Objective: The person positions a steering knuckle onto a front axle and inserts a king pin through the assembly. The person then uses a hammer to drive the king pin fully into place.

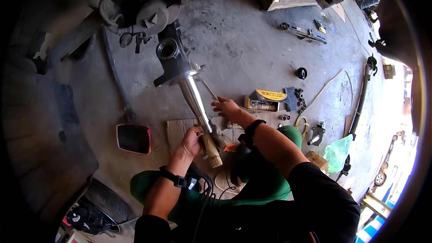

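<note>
A steering knuckle [173, 65] of dark metal slants through the middle, its bright tapered spindle [194, 96] reaching down toward me. My left hand [192, 141] is closed around the spindle's near end; its fingers are partly hidden. Close below that hand is a tan cylindrical piece [210, 150], whose kind I cannot make out. My right hand [228, 109] grips a thin metal rod [209, 90], whose far end reaches the flange at the spindle's base. The rod's working tip is too small to tell.
Cardboard [177, 130] lies under the work. A red-rimmed dark tray [133, 139] is at left, a yellow-and-black box [265, 99] at right. Farther right are small black parts [300, 99], a green plastic bag [338, 154] and a long black bar [362, 96]. Greasy vehicle parts [153, 15] stand at the far left.
</note>
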`<state>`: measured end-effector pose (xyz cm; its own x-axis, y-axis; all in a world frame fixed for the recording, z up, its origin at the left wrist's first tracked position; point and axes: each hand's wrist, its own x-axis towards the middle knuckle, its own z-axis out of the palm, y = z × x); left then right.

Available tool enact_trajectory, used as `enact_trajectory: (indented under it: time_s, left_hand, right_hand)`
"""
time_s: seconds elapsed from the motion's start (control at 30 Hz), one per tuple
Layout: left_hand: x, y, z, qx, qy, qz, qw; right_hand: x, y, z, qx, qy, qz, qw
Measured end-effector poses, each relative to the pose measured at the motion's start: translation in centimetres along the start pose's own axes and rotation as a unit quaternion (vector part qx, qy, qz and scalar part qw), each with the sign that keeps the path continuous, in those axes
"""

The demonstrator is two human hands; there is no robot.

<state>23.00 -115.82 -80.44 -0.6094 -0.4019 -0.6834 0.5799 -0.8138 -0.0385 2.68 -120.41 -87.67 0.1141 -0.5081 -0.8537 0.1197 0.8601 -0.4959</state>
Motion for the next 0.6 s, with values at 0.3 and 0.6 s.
enact_trajectory:
  time_s: [0.3,0.6]
  left_hand:
    - [6.3,0.8,-4.5,0.062,-0.026,-0.002,0.998]
    - [2.7,-1.0,0.7,0.079,0.032,-0.062,0.994]
  right_hand:
    - [7.1,2.7,-1.2,-0.369,0.022,-0.068,0.927]
    - [-0.2,-3.4,3.7,0.166,-0.113,0.071,0.977]
